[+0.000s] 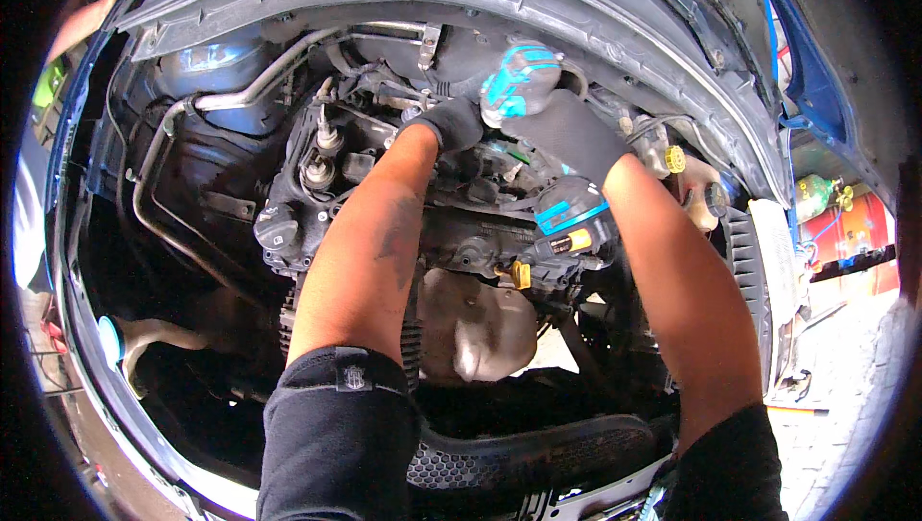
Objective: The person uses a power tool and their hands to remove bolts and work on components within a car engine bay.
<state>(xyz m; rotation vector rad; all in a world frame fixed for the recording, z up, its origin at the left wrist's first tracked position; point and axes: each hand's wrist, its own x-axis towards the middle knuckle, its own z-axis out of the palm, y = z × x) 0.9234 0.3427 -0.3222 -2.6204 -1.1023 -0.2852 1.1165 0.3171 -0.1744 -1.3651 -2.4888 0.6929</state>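
Hand (573, 133), right: curled round power tool (521, 84); left hand (455, 125): fingers hidden.

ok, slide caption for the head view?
Dark-gloved right hand holding a turquoise-and-grey power tool over an exposed dark engine, dark-gloved left hand alongside.

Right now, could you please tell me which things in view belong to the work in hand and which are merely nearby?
In use:
Teal power tool, gripped by the gloved right hand
Engine, with the gloved left hand over it

Merely nearby:
Green cylinder, far right
Yellow reservoir cap, untouched
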